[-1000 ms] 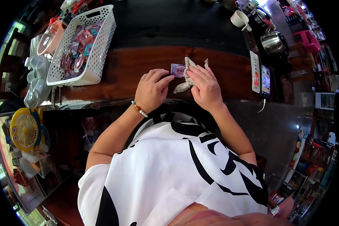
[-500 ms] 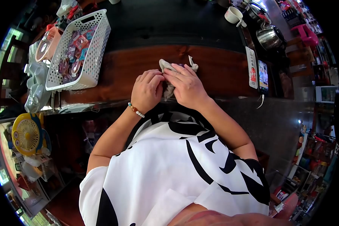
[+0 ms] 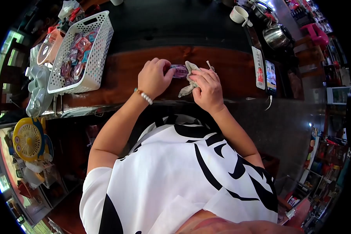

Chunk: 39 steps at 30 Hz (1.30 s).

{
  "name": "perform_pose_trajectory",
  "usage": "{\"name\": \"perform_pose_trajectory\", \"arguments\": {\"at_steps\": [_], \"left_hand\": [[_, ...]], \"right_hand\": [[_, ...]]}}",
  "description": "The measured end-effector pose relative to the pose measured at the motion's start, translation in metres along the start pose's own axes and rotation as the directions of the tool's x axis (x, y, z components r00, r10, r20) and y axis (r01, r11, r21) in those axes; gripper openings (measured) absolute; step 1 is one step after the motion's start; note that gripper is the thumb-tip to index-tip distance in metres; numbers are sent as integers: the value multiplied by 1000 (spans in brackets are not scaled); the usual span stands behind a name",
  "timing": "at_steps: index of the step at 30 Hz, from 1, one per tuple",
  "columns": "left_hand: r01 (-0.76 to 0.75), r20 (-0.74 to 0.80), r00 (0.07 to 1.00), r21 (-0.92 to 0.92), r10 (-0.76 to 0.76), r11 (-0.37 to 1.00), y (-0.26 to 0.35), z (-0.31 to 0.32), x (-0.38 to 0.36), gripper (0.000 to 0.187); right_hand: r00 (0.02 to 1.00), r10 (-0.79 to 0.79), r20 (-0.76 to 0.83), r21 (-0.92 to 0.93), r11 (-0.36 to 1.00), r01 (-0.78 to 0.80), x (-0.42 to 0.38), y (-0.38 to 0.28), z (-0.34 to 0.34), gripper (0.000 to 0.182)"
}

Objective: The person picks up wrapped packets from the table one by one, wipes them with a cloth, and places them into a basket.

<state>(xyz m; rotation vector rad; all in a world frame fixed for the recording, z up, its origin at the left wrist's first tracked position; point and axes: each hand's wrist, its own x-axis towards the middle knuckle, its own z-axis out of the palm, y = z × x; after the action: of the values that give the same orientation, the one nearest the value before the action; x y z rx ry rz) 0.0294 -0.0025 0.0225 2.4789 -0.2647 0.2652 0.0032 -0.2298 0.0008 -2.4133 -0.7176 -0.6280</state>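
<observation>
Between my hands, over the brown wooden table (image 3: 124, 66), is a small purple printed packet (image 3: 179, 71). My left hand (image 3: 154, 79), with a beaded bracelet at the wrist, pinches the packet's left end between thumb and fingers. A crumpled greyish cloth (image 3: 189, 85) is gripped in my right hand (image 3: 209, 89), and its upper fold overlaps the packet's right end. The cloth's lower corner hangs toward the table's near edge. A thin pale tip of the cloth sticks up behind my right fingers.
To the left stands a white perforated basket (image 3: 98, 54) of colourful packets, beside a pink basket (image 3: 54, 43) and clear plastic cups (image 3: 37, 87). On the right are a phone (image 3: 271, 76) with a cable, a white card (image 3: 258, 68), a mug (image 3: 238, 15) and a metal kettle (image 3: 276, 36).
My hands have moved apart. The purple packet, mostly covered before, now shows between them, and the cloth has shifted right with my right hand.
</observation>
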Motion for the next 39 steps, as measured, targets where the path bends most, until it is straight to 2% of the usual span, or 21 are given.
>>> {"name": "perform_pose_trajectory", "arguments": {"at_steps": [2, 4, 8, 10, 11, 12, 13, 15, 17, 19, 20, 21, 22, 24, 26, 27, 28, 30, 34, 37, 39], "left_hand": [[-8, -4, 1000, 40, 8, 999, -1, 4, 14, 26], [65, 188, 978, 113, -86, 991, 3, 1, 28, 30], [90, 286, 951, 99, -115, 991, 2, -5, 42, 32], [79, 231, 970, -20, -72, 997, -4, -3, 42, 29], [79, 232, 970, -12, -74, 997, -6, -4, 43, 29], [252, 336, 927, -231, -166, 940, -7, -4, 44, 25], [425, 454, 863, -414, -222, 805, -8, -4, 45, 22], [422, 425, 880, -490, -213, 763, -9, -1, 43, 15], [413, 395, 895, -564, -204, 715, -7, 4, 38, 10], [113, 0, 989, -648, -149, 753, 1, 6, 28, 12], [112, 1, 989, -650, -147, 752, 3, 3, 23, 12], [-200, -198, 972, -413, 127, 888, 4, -6, 18, 18], [-472, -305, 852, -100, 424, 876, 5, -13, 11, 25], [-524, -127, 846, -29, 517, 851, -4, -10, -13, 25], [-531, 4, 847, -50, 532, 846, -12, -2, -33, 26], [-498, 11, 866, -77, 501, 864, -11, -4, -39, 27], [-498, 10, 866, -78, 500, 864, -9, -5, -44, 27], [-388, -113, 921, -158, 374, 908, -3, -8, -52, 24], [-392, -132, 913, -22, 386, 920, -12, -1, -59, 21], [-389, -168, 910, -35, 378, 921, -12, 4, -58, 21], [-386, -186, 909, -35, 374, 922, -10, 3, -58, 20]], "right_hand": [[1000, 3, -28, 3, 1000, -3, -2, 2, 0, 25], [999, 7, -41, 1, 1000, -7, -4, 3, 1, 25], [998, 13, -68, 9, 1000, -12, -4, 3, 0, 24], [997, 12, -72, 7, 1000, -11, -5, 3, 1, 24], [997, 12, -75, 6, 1000, -11, -5, 4, 2, 23], [997, 12, -76, 9, 1000, -12, -5, 4, 2, 23], [996, 7, -84, 14, 1000, -6, -5, 4, 1, 24], [996, 2, -92, 20, 1000, 0, -5, 5, 1, 26], [986, 65, -156, 123, 991, -45, -6, 8, 0, 29], [978, 100, -184, 163, 984, -70, -5, 8, -3, 30], [968, 135, -210, 204, 975, -91, -4, 8, -4, 32], [965, 136, -226, 213, 973, -88, -3, 7, -6, 32], [964, 137, -226, 212, 973, -89, -4, 7, -6, 32], [953, 175, -246, 261, 959, -109, -4, 6, -5, 32], [965, 152, -212, 289, 953, -87, -2, 8, -7, 33], [975, 130, -180, 314, 947, -68, -1, 8, -8, 34], [975, 130, -179, 313, 947, -68, 1, 7, -10, 34], [995, 16, -99, 258, 966, 10, 4, 2, -13, 35], [987, -62, 145, 64, 997, 53, 4, -9, -2, 38], [988, 24, 154, 52, 998, -33, 14, -10, 6, 37], [984, 1, 177, 52, 999, -10, 21, -12, 10, 37]]}}
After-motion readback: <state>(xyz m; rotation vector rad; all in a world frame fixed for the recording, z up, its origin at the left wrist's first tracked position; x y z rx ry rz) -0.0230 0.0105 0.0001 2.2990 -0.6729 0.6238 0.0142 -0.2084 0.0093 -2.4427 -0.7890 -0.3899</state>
